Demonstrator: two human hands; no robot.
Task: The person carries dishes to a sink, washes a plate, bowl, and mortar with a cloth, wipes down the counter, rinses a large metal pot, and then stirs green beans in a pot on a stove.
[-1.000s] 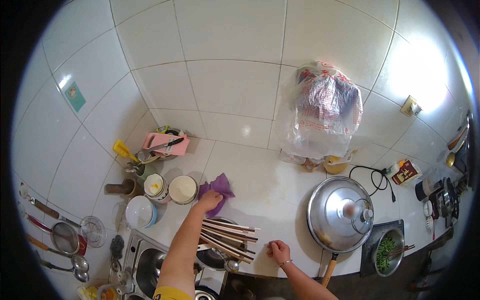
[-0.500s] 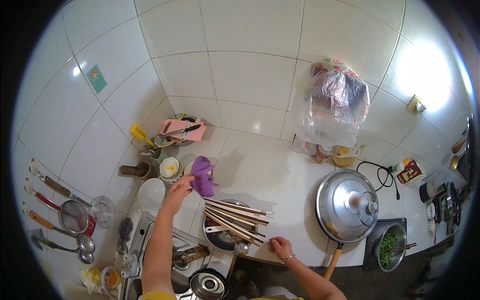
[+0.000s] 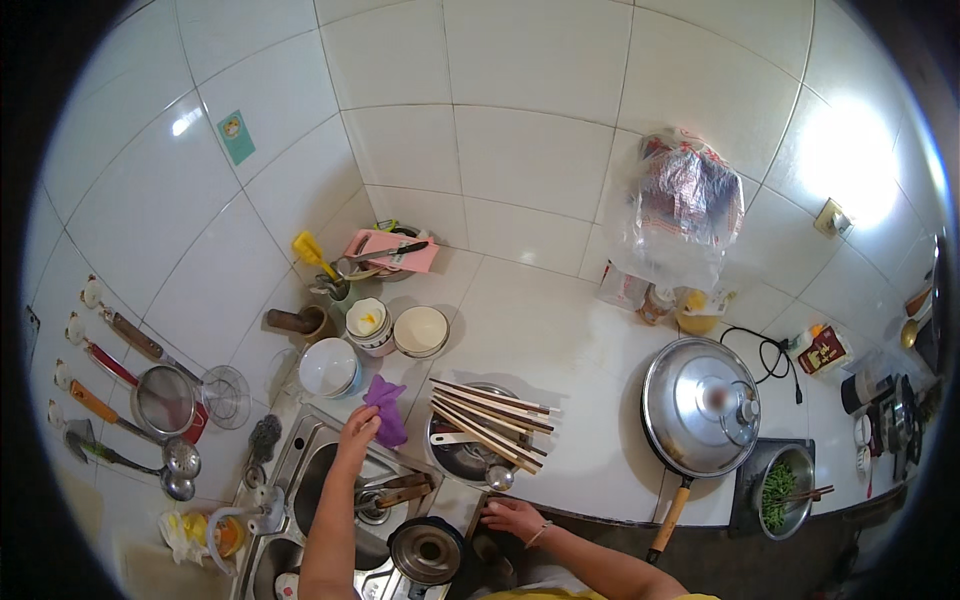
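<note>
Two hands over a crowded white table point(image 3: 560, 340), tiled wall behind. Biggest item: steel wok w/ lid point(image 3: 700, 405) on the right, handle pointing toward the person. Next the steel sink point(image 3: 320, 470) at lower left, w/ a small lidded pot point(image 3: 427, 550) just beside it at the near edge. Steel bowl point(image 3: 465, 455) sits between sink and wok, a bundle of chopsticks point(image 3: 490, 420) laid across its rim. Behind the sink: white bowl point(image 3: 330, 367), then 2 smaller white cups point(image 3: 420, 331) near the wall. Far right, a small bowl of chopped greens point(image 3: 785, 490).

Left hand point(image 3: 358, 430) reaches over the sink's far edge, grip pinched on a purple cloth point(image 3: 386, 410); cloth hangs bunched at the sink/table edge, just beside the white bowl, touching the fingers. Right hand point(image 3: 512, 517) rests on the table's near edge below the steel bowl, fingers spread flat, holding nothing
</note>
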